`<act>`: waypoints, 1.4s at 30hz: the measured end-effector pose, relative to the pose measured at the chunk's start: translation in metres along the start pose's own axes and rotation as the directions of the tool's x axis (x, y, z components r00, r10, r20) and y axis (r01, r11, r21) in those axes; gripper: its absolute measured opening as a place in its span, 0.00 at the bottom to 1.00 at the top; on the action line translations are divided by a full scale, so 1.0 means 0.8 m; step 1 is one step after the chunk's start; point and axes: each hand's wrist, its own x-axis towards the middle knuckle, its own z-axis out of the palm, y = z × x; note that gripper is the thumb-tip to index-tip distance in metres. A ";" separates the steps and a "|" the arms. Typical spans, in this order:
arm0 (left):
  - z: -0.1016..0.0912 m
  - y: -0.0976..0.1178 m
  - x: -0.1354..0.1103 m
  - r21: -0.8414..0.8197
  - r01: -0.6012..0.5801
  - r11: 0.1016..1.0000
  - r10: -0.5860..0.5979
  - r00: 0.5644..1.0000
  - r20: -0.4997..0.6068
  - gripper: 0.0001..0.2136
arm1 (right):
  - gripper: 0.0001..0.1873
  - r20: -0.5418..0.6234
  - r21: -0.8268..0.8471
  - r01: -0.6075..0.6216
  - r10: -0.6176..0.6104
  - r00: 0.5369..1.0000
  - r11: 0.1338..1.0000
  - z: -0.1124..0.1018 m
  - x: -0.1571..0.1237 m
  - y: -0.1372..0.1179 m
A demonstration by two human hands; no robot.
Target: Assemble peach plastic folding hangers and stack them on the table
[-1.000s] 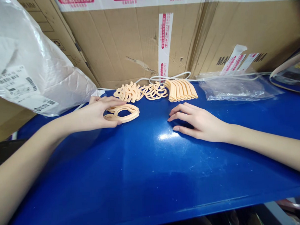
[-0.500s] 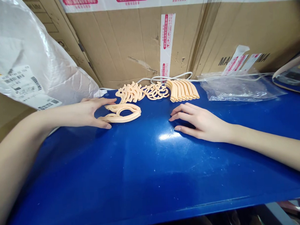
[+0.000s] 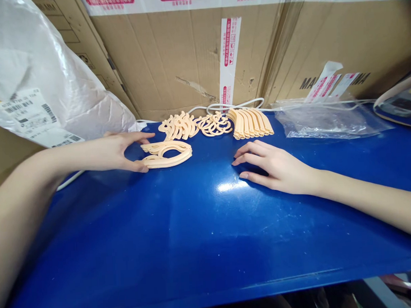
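Though near clear bag (image 3: 321, 121), pieces (image 3: 248, 125) outside.

left fingers (image 3: 140, 136): some hidden | white bag (image 3: 76, 87): cut off | label (image 3: 33, 111): blurred

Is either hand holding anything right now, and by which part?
Nothing looks held: the left hand is open, its thumb beside the left end of beige, curved, plastic-looking pieces, contact unclear; the right hand is empty.

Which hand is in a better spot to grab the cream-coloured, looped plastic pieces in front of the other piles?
Probably the left hand: it's spread open close beside those looped pieces. The right hand is farther away, with shiny blue tabletop between.
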 end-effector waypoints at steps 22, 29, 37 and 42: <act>0.003 -0.035 0.008 -0.077 0.021 0.997 -0.021 1.000 0.006 0.25 | 0.16 -0.009 0.003 0.002 -0.002 1.000 1.000 0.000 0.000 0.000; 0.004 -0.023 0.009 0.026 0.088 0.996 -0.088 0.996 -0.006 0.19 | 0.16 -0.007 0.011 0.002 -0.002 1.000 1.000 0.000 0.000 0.001; 0.003 -0.014 0.010 0.098 0.112 0.989 -0.110 0.994 -0.020 0.17 | 0.16 -0.003 0.001 0.004 -0.004 1.000 1.000 0.000 0.000 0.001; 0.003 -0.010 0.009 0.124 0.120 0.985 -0.116 0.992 -0.038 0.16 | 0.17 -0.003 -0.003 0.006 -0.006 1.000 1.000 0.000 -0.001 0.001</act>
